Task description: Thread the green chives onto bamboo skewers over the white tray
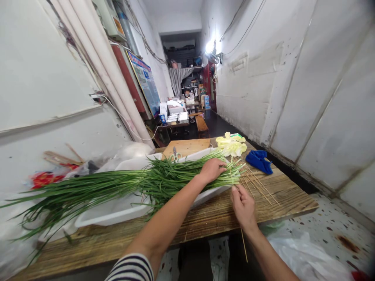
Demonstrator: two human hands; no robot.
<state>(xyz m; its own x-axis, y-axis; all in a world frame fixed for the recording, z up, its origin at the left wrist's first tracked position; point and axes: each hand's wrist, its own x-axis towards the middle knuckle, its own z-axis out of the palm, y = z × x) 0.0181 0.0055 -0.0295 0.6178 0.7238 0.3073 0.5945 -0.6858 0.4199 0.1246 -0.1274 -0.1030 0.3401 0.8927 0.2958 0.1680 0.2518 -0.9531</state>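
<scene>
A striped sleeve (131, 269) sits at the bottom edge, nearest the camera, and from it the person's left arm reaches forward over a worn wooden table (205, 218). The left hand (211, 170) lies palm down on the tips of a long bundle of green chives (117, 185), fingers curled and pressing on the stalks. The chives stretch from the far left of the table across a white tray (117, 208) that rests along the tabletop, and their ends fan out just beside the hand. The right hand (243, 206) hovers over the near edge of the table, fingertips pinched around a thin bamboo skewer (243, 242) whose lower end hangs below the table edge and whose upper end points up toward the chive tips. More loose skewers (259, 185) lie scattered on the wood just beyond that hand. Farther back, a pale yellow-green cabbage leaf pile (232, 146) sits near the table's far corner, with a blue cloth (259, 160) beside it to the right. A wooden cutting board (186, 147) with scissors (175, 155) on it lies behind the tray.
</scene>
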